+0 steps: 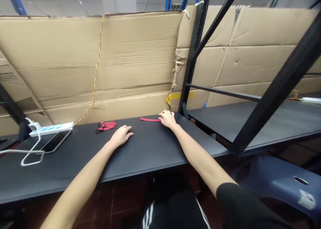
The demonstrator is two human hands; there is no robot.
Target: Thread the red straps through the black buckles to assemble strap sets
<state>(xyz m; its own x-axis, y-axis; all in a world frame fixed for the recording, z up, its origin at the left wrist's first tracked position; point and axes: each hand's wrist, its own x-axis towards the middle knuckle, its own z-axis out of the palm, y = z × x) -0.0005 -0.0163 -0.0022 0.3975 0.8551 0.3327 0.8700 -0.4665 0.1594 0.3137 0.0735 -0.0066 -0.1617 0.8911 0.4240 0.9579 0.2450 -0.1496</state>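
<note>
My left hand (121,136) lies flat and empty on the black tabletop (147,152), fingers slightly apart. Just left of it and farther away sits a small bundle of red straps with black clips (106,126). My right hand (167,119) rests near the table's far edge, over one end of a loose flat red strap (150,119). That strap end is hidden under the hand, so I cannot tell whether the fingers grip it.
A white power strip (51,129), a smartphone (55,141) and a looped white cable (32,152) lie at the left. Cardboard sheets (100,65) stand behind the table. A black metal shelf frame (195,55) rises at the right, with a blue stool (276,179) below.
</note>
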